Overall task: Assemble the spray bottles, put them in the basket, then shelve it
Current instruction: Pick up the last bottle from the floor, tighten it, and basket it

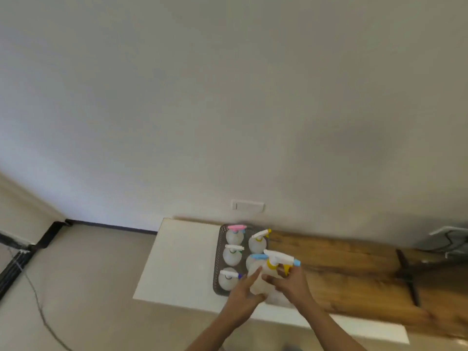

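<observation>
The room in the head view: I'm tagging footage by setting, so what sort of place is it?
Probably a plain indoor room, home or office: a bare off-white wall with a white wall switch plate, a white-and-wood table, and cables along the beige floor.

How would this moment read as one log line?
both hands hold bottle | over basket | five bottles inside | shelving pending

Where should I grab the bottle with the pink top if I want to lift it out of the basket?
Grab the pink-topped bottle by its neck, just under the pink sprayer, coming straight down from above. It stands upright in the far left corner of the basket, with the basket wall and other bottles close beside it, so its round body is probably hard to reach.
</observation>
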